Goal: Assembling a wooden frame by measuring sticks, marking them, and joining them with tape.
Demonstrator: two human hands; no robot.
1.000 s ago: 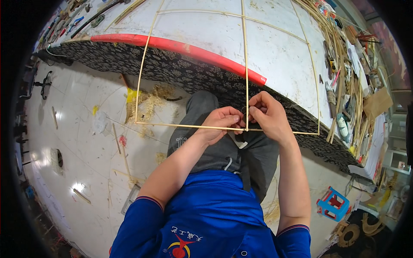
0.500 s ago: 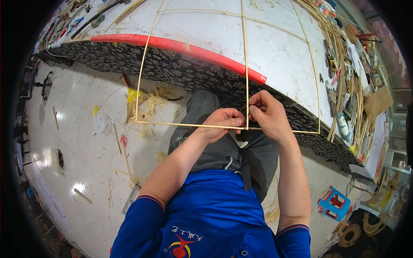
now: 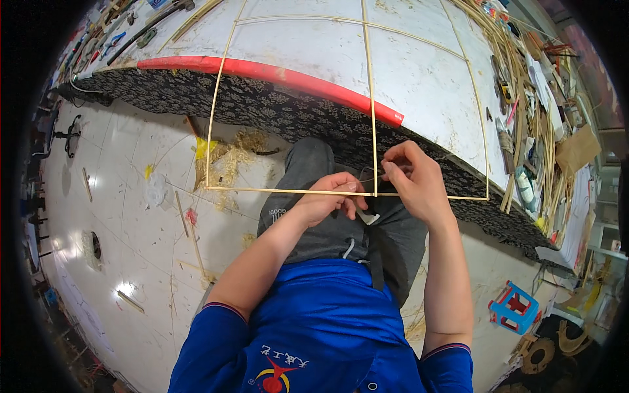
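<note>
The bamboo frame [image 3: 341,105] lies half on the desk [image 3: 419,78], its near edge jutting out over the person's lap. Both hands meet at the joint [image 3: 375,193] where the long upright strip crosses the near crosswise strip. The left hand [image 3: 327,200] pinches the crosswise strip just left of the joint, fingers closed on it. The right hand [image 3: 413,180] sits just right of the joint, fingers curled shut, apparently on a thin thread, though it is too fine to see clearly. The crosswise strip runs left to right between both hands.
</note>
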